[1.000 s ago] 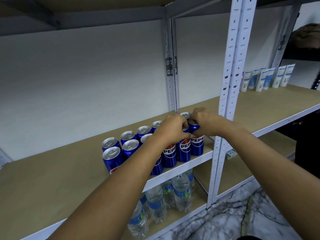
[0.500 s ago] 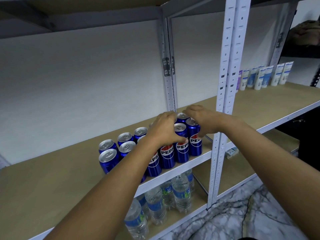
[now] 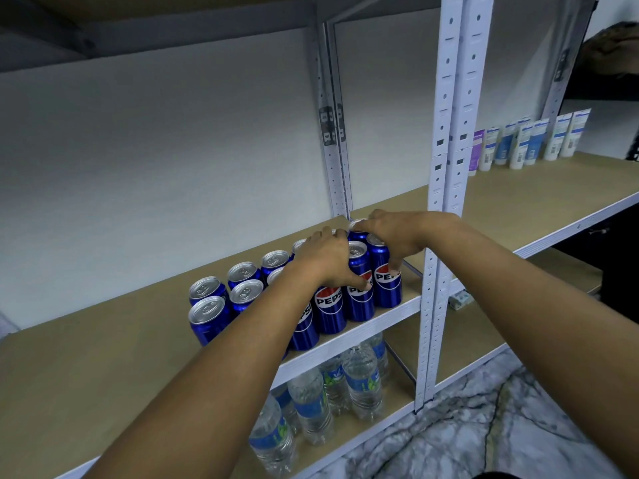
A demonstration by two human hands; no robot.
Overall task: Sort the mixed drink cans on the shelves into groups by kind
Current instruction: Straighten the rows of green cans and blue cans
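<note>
Big white metal shelving unit with perforated uprights fills pretty much the whole view, set against a plain white wall. The middle shelf is a tan board with a white front edge, and it carries on to the right past the uprights

Marbled grey floor shows at the bottom right

Both forearms reach in from the bottom toward the right end of that shelf. The blue Pepsi cans are packed there in two rows, all upright, running from about mid-shelf up to the uprights, front row right at the shelf edge with logos facing out

On the shelf below, straight under the cans, there's a cluster of water bottles with blue labels. Way off on the far right of the middle shelf is a row of white and blue tubes, standing up, well apart from the cans

left hand sits over the tops of the cans near the right end, fingers curled down, thumb pressed on the front of the second can from the right. It's gripping that bunch from the left side

right hand is draped over the rightmost cans, fingers hooked down around the end can, fingertips touching its right side by the logo
</note>
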